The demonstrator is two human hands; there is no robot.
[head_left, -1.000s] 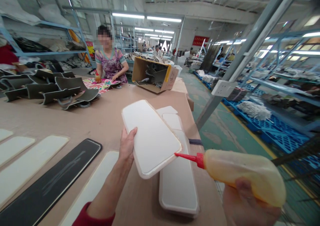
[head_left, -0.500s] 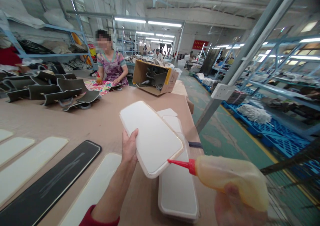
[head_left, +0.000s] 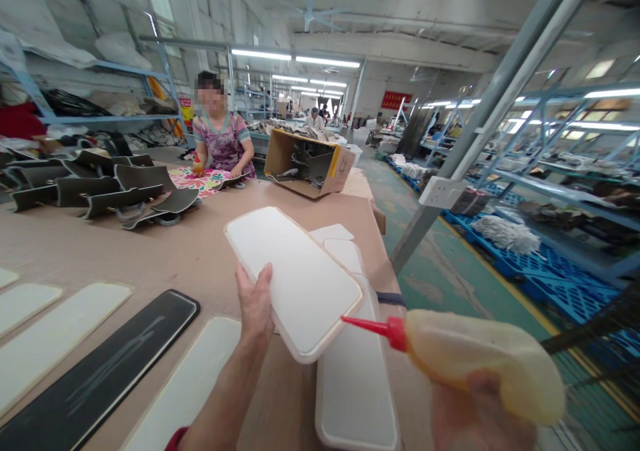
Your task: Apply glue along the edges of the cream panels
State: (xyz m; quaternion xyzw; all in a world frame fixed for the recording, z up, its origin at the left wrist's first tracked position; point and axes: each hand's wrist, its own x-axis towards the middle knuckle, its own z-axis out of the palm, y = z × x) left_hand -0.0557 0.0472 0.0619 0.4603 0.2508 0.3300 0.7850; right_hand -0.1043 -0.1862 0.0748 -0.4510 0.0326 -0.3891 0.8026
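Note:
My left hand (head_left: pixel 255 299) grips a white rounded-corner panel (head_left: pixel 295 281) by its left edge, thumb on top, and holds it tilted above the table. In my right hand (head_left: pixel 477 404) is a squeeze bottle (head_left: pixel 485 358) of yellowish liquid, lying nearly level. Its red nozzle (head_left: pixel 370 326) points left, with the tip at the panel's lower right edge; whether it touches I cannot tell. Beneath the held panel is a stack of similar white panels (head_left: pixel 355 384). To the left lie a long black panel (head_left: pixel 110 371) and several white panels (head_left: pixel 70 331).
Dark curved pieces (head_left: pixel 110 188) are heaped on the brown table (head_left: pixel 215 251) at the far left. An open carton (head_left: pixel 310 161) lies on its side at the back. A co-worker (head_left: pixel 223 131) sits across the table. A metal post (head_left: pixel 480 131) slants up at the right.
The nozzle tip has shifted slightly along the panel's edge, and the bottle has moved a little right in view. The panel has moved slightly left. Both hands keep their hold.

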